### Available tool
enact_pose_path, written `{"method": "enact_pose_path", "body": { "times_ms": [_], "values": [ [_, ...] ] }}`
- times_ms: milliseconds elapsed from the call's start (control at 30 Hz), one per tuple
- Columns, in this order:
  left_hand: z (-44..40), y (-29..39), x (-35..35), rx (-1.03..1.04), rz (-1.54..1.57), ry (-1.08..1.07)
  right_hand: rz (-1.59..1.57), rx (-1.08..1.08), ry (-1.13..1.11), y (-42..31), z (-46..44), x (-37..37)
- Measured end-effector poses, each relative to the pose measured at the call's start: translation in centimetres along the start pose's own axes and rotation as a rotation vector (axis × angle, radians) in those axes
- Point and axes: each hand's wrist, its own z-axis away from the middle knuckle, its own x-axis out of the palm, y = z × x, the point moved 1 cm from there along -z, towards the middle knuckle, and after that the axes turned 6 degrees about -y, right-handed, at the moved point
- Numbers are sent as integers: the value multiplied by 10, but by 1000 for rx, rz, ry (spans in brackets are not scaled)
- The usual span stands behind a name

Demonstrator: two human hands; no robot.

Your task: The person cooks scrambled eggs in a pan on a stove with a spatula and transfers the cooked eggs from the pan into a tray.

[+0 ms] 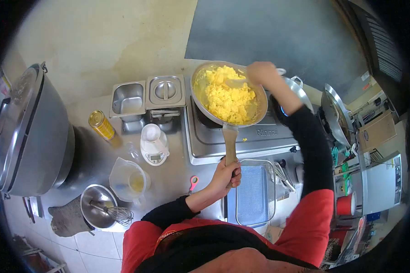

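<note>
A frying pan (262, 103) full of yellow scrambled eggs (229, 101) is over the left side of the gas stove (205, 148). My left hand (224, 178) is wrapped round the end of the pan's long handle. Above the pan's right rim, my right hand (262, 73) is closed on a spatula (234, 83), slightly blurred. The pale blade of the spatula touches the eggs; my fist hides most of its handle. A few bits of egg lie on the stove top in front of the pan.
A blue flame shows under a second pan (300, 93) at right. Left of the stove are steel containers (128, 99), a yellow can (101, 125), a kitchen scale (154, 145), a measuring jug (130, 179) and a bowl (90, 214) with a whisk (116, 212). A wire basket (256, 191) is in front.
</note>
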Motion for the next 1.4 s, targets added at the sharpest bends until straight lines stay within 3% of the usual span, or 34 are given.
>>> {"method": "enact_pose_path", "body": {
  "times_ms": [133, 200, 300, 367, 433, 500, 533, 600, 633, 700, 733, 800, 900, 1033, 1100, 1233, 1300, 1400],
  "values": [
    [2, 4, 3, -38, -32, 5, 62, -167, -149, 3, 58, 2],
    [2, 2, 2, -40, -33, 7, 27, -261, 15, -34, 85, 25],
    [1, 2, 1, -26, -29, 8, 18, -207, 106, -73, 60, 78],
    [3, 0, 0, -11, -29, 8, -10, -50, 275, -59, 9, 92],
    [3, 1, 1, 4, -41, 8, -42, -44, 357, -17, -25, 88],
    [2, 1, 0, 6, -46, 7, -140, 11, 144, 19, -39, 62],
    [1, 1, 0, -2, -42, 8, -139, 13, 146, 29, -35, 45],
    [2, 3, 2, -14, -40, -1, -235, 83, -123, 46, -24, 20],
    [2, 4, 2, -29, -48, 9, -233, 86, -128, 45, -23, 24],
    [2, 4, 1, -51, -56, 23, -145, 153, 191, 34, -21, 40],
    [2, 4, 1, -46, -59, 12, -146, 153, 188, 23, -30, 67],
    [2, 5, 0, -34, -64, 2, -72, 84, 414, -6, -43, 107],
    [2, 6, -2, -63, -58, -12, -32, -88, 279, -7, -21, 100],
    [3, 8, -1, -73, -52, -11, 26, -147, 182, 17, 39, 41],
    [4, 8, -1, -74, -58, -4, 99, -120, 25, 9, 78, 15],
    [3, 8, -3, -73, -59, -4, 221, -187, 46, -35, 78, 65],
    [3, 6, -8, -70, -63, -1, 168, -9, 172, -49, 45, 103],
    [2, 8, -8, -20, -57, -87, 58, 81, 292, -11, -17, 110]
  ]
}}
